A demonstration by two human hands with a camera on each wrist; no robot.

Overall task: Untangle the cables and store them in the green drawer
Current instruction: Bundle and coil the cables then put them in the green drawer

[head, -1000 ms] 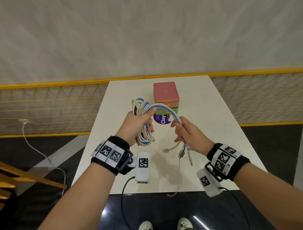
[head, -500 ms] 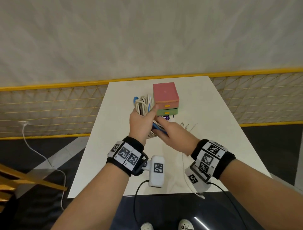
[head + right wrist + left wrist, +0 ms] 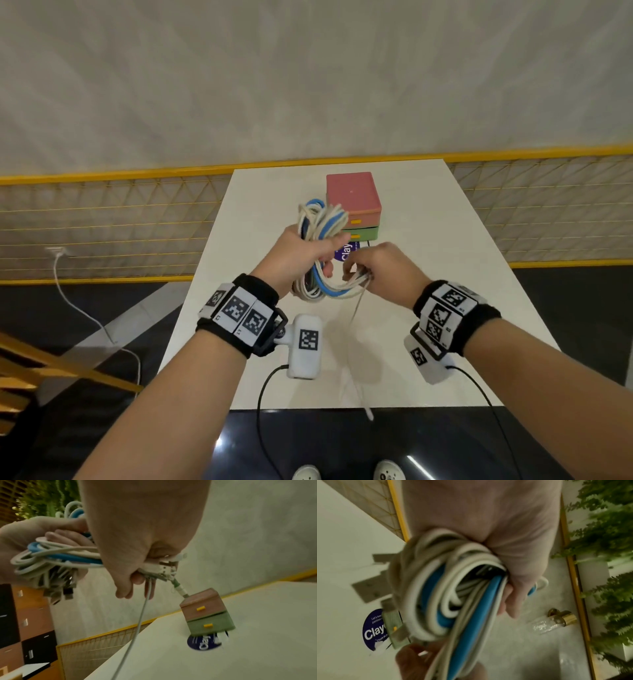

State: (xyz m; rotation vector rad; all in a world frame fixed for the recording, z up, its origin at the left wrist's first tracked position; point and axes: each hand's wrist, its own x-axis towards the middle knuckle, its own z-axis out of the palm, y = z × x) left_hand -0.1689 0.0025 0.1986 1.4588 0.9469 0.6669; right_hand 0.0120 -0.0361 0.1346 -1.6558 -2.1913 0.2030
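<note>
White table (image 3: 445, 274), yellow-railed mesh fence (image 3: 102, 219)

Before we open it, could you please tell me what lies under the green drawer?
A round dark-blue sticker reading "Clay" pokes out from under the green drawer on the white table. The drawer hides the sticker's far part.

Two hands, left (image 3: 301, 253) & right (image 3: 380, 270), share one bundle of cables (image 3: 320, 226); strands in it are white and blue, exact no. can't be told from the tangle. One white counter (image 3: 428, 281) carries one 2-drawer unit: 1 pink drawer (image 3: 354, 202) over 1 green drawer (image 3: 364, 234), each w/ 1 yellow handle, plus 1 round blue sticker (image 3: 346, 253). Two wrist straps w/ several black-and-white markers apiece, 2 white shoes at bottom edge.
</note>
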